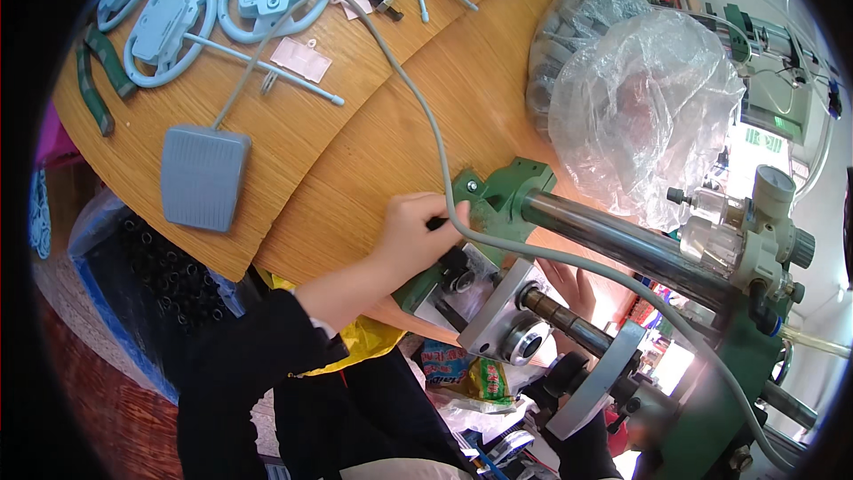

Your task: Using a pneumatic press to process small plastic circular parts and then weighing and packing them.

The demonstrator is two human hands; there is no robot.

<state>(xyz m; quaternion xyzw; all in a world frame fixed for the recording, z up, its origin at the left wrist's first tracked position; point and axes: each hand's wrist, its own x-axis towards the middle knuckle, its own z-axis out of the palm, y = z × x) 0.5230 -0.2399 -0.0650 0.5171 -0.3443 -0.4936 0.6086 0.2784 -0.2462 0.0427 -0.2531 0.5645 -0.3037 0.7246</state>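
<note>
My left hand (411, 236) reaches in from the left, its fingers closed on a small black part (436, 223) beside the green base (506, 204) of a bench press. Just below those fingers, a round black piece (458, 271) sits on the press's metal fixture. The fixture's grey metal block (506, 311) carries a steel ring and a shaft. Beyond the shaft, my right hand (573, 287) is partly hidden by the press; its visible fingers are stretched out and apart. I see nothing held in them.
A grey foot pedal (206, 176) lies on the wooden table, its cable arching across the press. Light blue wheel-shaped parts (169, 31), green-handled pliers (105, 76) and a clear plastic bag (644, 116) lie farther off. A blue-lined bin (93, 249) at left holds black rings.
</note>
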